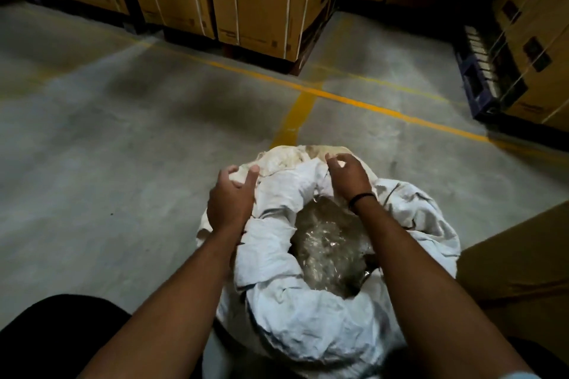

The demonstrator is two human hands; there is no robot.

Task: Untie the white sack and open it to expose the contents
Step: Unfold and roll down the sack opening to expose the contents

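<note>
The white sack (pixel 308 323) stands on the concrete floor right below me, its mouth open and its rim rolled outward. Inside it lies crumpled clear plastic (pixel 329 252). My left hand (pixel 231 197) rests on the far left rim, fingers curled over the cloth. At the far right rim my right hand (pixel 348 177) pinches the fabric edge between fingers and thumb; a black band sits on that wrist. Yellowed cloth (pixel 292 157) of the sack's far side shows between the two hands.
Strapped cardboard boxes (pixel 261 0) on pallets line the back. More boxes on a blue pallet (pixel 480 83) stand at the right. A brown box (pixel 520 274) sits close beside the sack's right. Yellow floor lines (pixel 338 98) cross ahead. My dark-clothed knee (pixel 58 338) is lower left.
</note>
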